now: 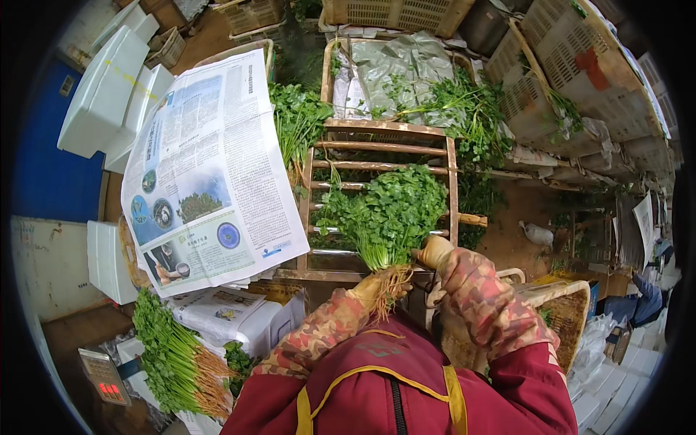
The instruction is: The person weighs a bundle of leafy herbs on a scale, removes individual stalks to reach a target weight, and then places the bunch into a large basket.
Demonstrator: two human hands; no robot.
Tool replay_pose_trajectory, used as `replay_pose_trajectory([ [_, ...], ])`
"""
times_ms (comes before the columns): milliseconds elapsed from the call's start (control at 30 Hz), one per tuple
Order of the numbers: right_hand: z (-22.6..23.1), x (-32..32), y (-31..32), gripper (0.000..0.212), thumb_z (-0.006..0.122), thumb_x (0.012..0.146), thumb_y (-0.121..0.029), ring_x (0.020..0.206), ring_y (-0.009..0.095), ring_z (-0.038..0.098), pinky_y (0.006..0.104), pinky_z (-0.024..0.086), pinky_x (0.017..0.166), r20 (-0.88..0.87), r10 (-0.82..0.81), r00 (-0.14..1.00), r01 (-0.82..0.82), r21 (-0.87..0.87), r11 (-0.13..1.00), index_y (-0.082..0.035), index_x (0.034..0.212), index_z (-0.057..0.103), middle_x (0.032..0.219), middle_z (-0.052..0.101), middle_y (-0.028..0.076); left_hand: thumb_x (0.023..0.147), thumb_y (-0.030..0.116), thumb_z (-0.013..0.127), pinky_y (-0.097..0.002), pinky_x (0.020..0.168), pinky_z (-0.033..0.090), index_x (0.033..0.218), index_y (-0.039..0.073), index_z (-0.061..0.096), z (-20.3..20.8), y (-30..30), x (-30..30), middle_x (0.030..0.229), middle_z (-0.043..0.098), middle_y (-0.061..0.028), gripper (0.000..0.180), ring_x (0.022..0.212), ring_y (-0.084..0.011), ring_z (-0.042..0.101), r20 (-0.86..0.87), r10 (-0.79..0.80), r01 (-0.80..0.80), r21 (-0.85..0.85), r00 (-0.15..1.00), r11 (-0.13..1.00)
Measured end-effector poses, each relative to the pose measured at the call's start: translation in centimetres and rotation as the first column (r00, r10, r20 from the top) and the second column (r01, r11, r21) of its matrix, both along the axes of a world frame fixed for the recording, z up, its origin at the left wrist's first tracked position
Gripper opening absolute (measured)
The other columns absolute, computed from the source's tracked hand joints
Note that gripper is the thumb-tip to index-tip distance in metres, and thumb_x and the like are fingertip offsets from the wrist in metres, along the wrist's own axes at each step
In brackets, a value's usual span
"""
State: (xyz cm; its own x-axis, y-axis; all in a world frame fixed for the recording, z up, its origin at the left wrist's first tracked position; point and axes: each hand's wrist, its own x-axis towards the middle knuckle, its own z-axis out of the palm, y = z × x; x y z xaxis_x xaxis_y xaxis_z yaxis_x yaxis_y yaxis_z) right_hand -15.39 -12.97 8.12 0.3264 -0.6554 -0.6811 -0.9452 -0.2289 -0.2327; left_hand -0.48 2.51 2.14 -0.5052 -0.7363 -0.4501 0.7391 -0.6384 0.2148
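Note:
A bunch of coriander [391, 210] with leafy tops and tangled brown roots is in front of my chest, leaves pointing away over a slatted metal rack [384, 152]. My left hand [368, 287], in a stained glove, is wrapped round it at the root end. Close by on the right side of the stems, my gloved right hand [435, 254] is closed; what its fingers hold is hidden. Loose roots [391, 290] hang past my left hand. Another pile of rooted coriander [170, 355] lies at the lower left.
Open newspaper sheets [217, 174] lie left of the rack, with more coriander [297, 123] beside them. Beyond the rack is a plastic-lined crate [399, 72]. White foam boxes [101, 94] stand far left, a scale [105, 377] lower left. Crates [573, 65] and a wicker-coloured basket [558, 319] are right.

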Motion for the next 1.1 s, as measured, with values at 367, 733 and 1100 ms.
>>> replay_pose_trajectory([
  [367, 4.1, 1.3, -0.7, 0.007, 0.060, 0.078, -0.014, 0.063, 0.025, 0.060, 0.0353, 0.052, 0.061, 0.218, 0.642, 0.735, -0.531, -0.402, 0.746, -0.008, 0.082, 0.058, 0.071, 0.060, 0.009, 0.087, 0.022, 0.065, -0.0195, 0.048, 0.045, 0.095, 0.007, 0.060, -2.3, 0.3, 0.4, 0.080, 0.063, -0.0031, 0.018, 0.061, -0.0078, 0.056, 0.223, -0.120, 0.078, 0.189, 0.967, 0.979],
  [733, 8.7, -8.9, -14.2, 0.035, 0.069, 0.082, -0.030, 0.074, 0.015, 0.060, 0.0278, 0.051, 0.064, 0.773, -0.533, 0.345, 0.655, 0.208, 0.726, -0.002, 0.101, 0.061, 0.097, 0.063, 0.008, 0.091, 0.033, 0.058, -0.0204, 0.048, 0.034, 0.105, 0.002, 0.058, -0.2, -0.6, 0.5, 0.068, 0.048, 0.0026, 0.034, 0.058, -0.0068, 0.042, 0.151, -0.147, 0.133, 0.097, 0.978, 0.986],
  [1100, -2.0, -2.0, 1.1, 0.025, 0.061, 0.086, -0.019, 0.059, 0.024, 0.067, 0.0340, 0.054, 0.046, -0.026, -0.785, 0.620, 0.478, 0.805, 0.351, 0.004, 0.078, 0.065, 0.075, 0.068, 0.016, 0.088, 0.039, 0.060, -0.0218, 0.059, 0.042, 0.129, 0.010, 0.048, -1.4, 0.3, -0.4, 0.102, 0.058, -0.0018, 0.051, 0.074, -0.0098, 0.050, 0.097, -0.017, 0.012, 0.053, 0.995, 0.999],
])
